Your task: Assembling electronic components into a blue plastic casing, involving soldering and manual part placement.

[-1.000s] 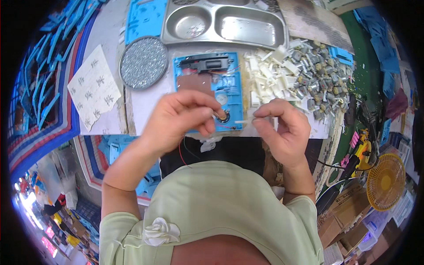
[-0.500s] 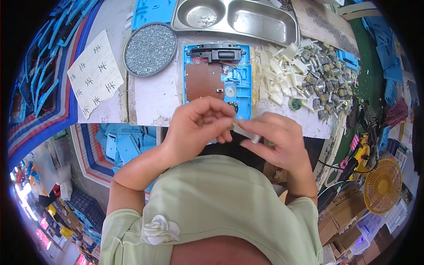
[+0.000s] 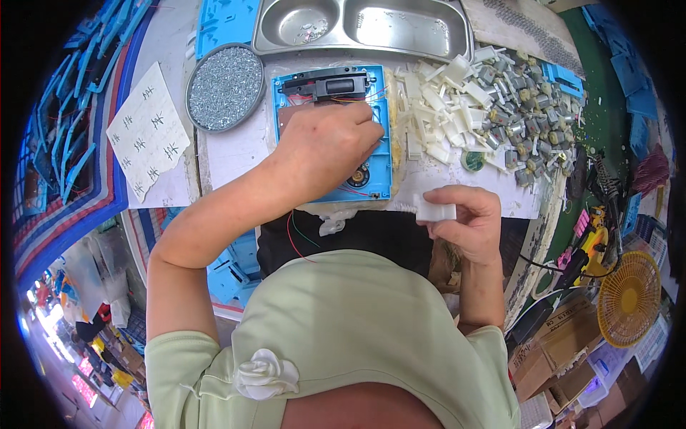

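Note:
A blue plastic housing (image 3: 380, 168) lies on the table in front of me, with a black part (image 3: 334, 87) across its top, thin wires and a small round speaker-like part (image 3: 359, 176). My left hand (image 3: 332, 146) is over its middle, fingers curled down into it; the fingertips and whatever they pinch are hidden. The hand covers most of the brown circuit board inside. Nearer me, off the table's front edge, my right hand (image 3: 468, 218) pinches a white plastic piece (image 3: 434, 211) between thumb and fingers. A small coil spring (image 3: 406, 207) sticks out from its left end.
White plastic pieces (image 3: 457, 100) and small grey motors (image 3: 532, 129) are heaped at the right. A round tray of screws (image 3: 225, 89) and a marked paper (image 3: 150, 136) lie left. Behind stands a steel compartment tray (image 3: 407, 53). Loose wires (image 3: 294, 239) hang below the housing.
My hands have parted: the left moved forward onto the housing, the right drew back right with the white piece. The spring at its end now shows. The whole view has shifted slightly.

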The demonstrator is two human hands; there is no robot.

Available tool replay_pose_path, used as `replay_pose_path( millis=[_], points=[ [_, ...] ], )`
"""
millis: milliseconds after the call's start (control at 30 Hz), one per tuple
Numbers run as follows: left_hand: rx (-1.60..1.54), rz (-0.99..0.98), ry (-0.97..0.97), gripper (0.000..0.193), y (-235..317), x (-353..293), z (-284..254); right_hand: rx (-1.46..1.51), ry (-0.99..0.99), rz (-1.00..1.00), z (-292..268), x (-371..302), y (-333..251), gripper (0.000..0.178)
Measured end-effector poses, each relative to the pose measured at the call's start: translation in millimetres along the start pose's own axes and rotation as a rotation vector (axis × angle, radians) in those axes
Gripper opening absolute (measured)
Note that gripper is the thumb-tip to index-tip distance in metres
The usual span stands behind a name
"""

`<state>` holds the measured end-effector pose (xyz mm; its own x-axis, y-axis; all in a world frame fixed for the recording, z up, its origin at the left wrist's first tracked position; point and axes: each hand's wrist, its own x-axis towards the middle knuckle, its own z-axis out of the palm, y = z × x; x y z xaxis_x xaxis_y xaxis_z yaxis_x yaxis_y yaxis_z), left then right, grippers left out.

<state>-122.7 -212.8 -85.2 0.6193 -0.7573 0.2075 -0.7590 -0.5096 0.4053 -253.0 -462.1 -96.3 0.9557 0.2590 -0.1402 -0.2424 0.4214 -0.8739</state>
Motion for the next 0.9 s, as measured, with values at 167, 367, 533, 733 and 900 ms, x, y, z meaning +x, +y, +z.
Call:
replay_pose_path(
  millis=[167,367,533,733,900],
  points=[
    [-0.289,-0.106,0.064,0.010,0,0,-16,-0.635,0.160,-0.210,-1,16,-8,0.035],
    [-0.536,-0.310,0.203,0.007,-6,-37,-19,-1.305,-0.079,-0.516,20,68,-40,0.034],
    [-0.505,-0.151,0.407,0.008,-12,-37,1,-1.452,-0.241,-0.546,33,92,-44,0.038],
    [-0.610,-0.221,0.460,0.010,-10,-41,3,-1.406,-0.363,-0.570,37,110,-44,0.035],
    [-0.664,-0.227,0.447,0.009,-11,-43,4,-1.152,-0.234,-0.583,10,104,-12,0.032]
  ],
)
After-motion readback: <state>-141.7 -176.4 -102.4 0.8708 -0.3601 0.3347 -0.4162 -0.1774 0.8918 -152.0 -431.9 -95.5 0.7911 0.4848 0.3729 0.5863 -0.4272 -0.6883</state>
